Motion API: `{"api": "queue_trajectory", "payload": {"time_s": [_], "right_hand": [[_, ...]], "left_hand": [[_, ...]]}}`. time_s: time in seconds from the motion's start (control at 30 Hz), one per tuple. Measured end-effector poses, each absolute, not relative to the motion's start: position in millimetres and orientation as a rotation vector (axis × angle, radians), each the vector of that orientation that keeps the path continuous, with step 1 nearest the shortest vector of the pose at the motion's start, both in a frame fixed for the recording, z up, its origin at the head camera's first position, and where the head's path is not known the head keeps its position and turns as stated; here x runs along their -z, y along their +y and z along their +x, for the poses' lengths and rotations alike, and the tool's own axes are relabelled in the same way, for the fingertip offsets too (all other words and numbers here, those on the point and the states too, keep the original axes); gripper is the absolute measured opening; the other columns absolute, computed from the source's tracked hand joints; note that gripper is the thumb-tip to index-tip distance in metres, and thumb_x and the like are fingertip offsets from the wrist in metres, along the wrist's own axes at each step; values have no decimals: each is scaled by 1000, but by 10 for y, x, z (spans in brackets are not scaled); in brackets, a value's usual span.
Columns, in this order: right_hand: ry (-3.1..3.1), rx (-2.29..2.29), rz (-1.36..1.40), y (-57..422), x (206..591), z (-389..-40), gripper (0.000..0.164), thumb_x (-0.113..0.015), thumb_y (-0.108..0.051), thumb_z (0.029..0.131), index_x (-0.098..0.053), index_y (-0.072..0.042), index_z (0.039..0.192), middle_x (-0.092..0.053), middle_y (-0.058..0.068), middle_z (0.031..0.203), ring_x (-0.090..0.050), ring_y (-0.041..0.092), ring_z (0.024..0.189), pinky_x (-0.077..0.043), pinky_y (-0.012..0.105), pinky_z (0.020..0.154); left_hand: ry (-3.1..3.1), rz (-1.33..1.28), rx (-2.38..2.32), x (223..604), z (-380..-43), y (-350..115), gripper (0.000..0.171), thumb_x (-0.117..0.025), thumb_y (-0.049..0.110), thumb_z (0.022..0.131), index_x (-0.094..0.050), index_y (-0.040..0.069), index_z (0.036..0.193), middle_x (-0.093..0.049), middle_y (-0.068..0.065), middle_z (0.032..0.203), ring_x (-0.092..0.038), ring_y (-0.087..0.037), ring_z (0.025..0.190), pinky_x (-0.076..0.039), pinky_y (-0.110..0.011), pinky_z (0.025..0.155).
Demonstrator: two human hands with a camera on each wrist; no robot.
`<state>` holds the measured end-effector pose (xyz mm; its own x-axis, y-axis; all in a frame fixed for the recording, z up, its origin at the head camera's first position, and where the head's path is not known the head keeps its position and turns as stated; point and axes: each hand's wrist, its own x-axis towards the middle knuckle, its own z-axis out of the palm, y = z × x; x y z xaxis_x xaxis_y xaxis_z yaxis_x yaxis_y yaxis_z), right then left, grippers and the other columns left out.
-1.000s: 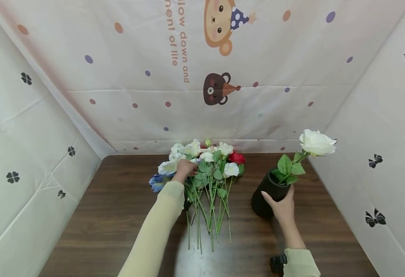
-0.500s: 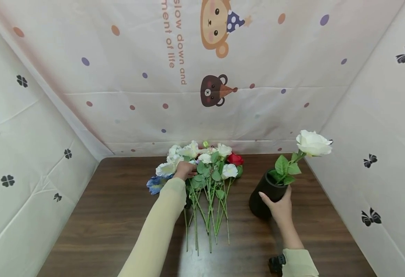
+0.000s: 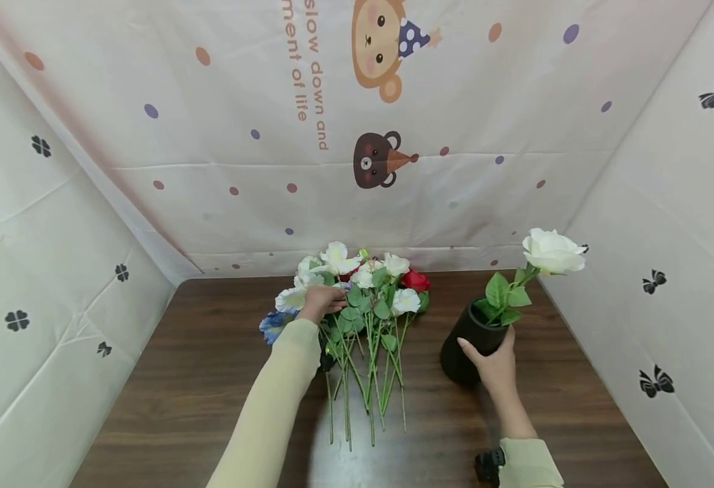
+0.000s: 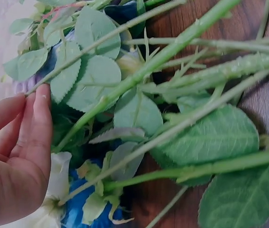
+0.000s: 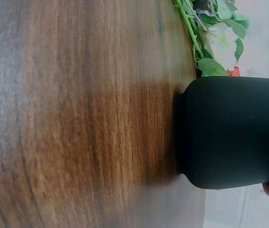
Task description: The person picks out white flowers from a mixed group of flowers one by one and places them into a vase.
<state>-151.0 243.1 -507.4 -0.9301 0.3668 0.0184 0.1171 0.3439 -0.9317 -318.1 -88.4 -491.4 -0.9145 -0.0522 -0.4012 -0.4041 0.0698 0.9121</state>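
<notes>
My left hand (image 3: 323, 300) reaches into a pile of artificial flowers at the back middle of the table. In the left wrist view its thumb and fingertips pinch a thin green flower stem (image 4: 120, 29) among leaves (image 4: 206, 137). White blooms (image 3: 338, 259), a blue flower (image 3: 274, 327) and a red rose (image 3: 415, 280) surround that hand. To the right, my right hand (image 3: 498, 362) grips a black vase (image 3: 469, 352) round its side. Out of the vase leans a white rose (image 3: 553, 252) with green leaves. In the right wrist view, the base of the vase meets the tabletop.
Long bare stems (image 3: 371, 400) point toward the front of the brown wooden table (image 3: 186, 393). Pale printed cloth (image 3: 259, 203) stands right behind the table's back edge, with more cloth along the left and right sides.
A white bloom by my left hand has risen slightly, and that hand has shifted a little left. My right hand stays on the vase. The head view has tilted slightly.
</notes>
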Motion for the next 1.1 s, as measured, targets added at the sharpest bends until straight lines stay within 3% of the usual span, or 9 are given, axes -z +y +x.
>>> {"api": "queue_trajectory", "payload": {"time_s": [0.2,0.43,0.57,0.63,0.8,1.1], "right_hand": [[-2377,-1627,-421,2422,5078,-1516,107,-77,-26,91,0,-13,165,-25,32,163,-27,50,151,-24,69,120],[-2355,-1658,-406,2421,5064,-1524,107,-77,-24,91,0,-12,165,-24,31,164,-26,50,152,-23,69,121],[-2344,-1663,-405,2431,5059,-1531,107,-77,-23,91,-1,-12,165,-24,30,165,-26,49,152,-23,68,121],[-2350,-1658,-406,2434,5060,-1532,107,-77,-23,91,-1,-12,165,-24,30,165,-26,49,153,-23,68,121],[-2359,-1651,-421,2440,5060,-1512,107,-77,-24,91,-1,-12,165,-24,31,164,-26,50,152,-23,69,120],[-2359,-1659,-423,2443,5063,-1511,107,-77,-25,91,0,-14,165,-24,30,165,-26,49,153,-23,68,121]], "left_hand": [[2150,-423,-1974,4768,-3126,-952,32,-63,8,100,-68,-7,128,-70,-28,123,-71,-4,66,-62,-22,72],[2214,-318,-2062,4338,-3137,-954,33,-65,10,99,-68,-5,128,-75,-25,115,-70,-3,66,-63,-33,85],[2196,-226,-2125,4064,-3088,-905,34,-65,11,100,-67,-4,130,-74,-26,116,-69,-1,65,-63,-27,79],[2207,-185,-2136,3964,-3054,-874,34,-65,13,101,-67,-3,130,-74,-26,118,-75,-14,75,-62,-25,78],[2273,-41,-2175,3797,-2932,-728,35,-68,16,99,-69,-3,128,-74,-23,116,-78,-24,93,-62,-24,79],[2420,449,-2277,3437,-2613,-305,27,-70,15,98,-74,-2,118,-77,-25,105,-72,-2,78,-62,-26,76]]}}
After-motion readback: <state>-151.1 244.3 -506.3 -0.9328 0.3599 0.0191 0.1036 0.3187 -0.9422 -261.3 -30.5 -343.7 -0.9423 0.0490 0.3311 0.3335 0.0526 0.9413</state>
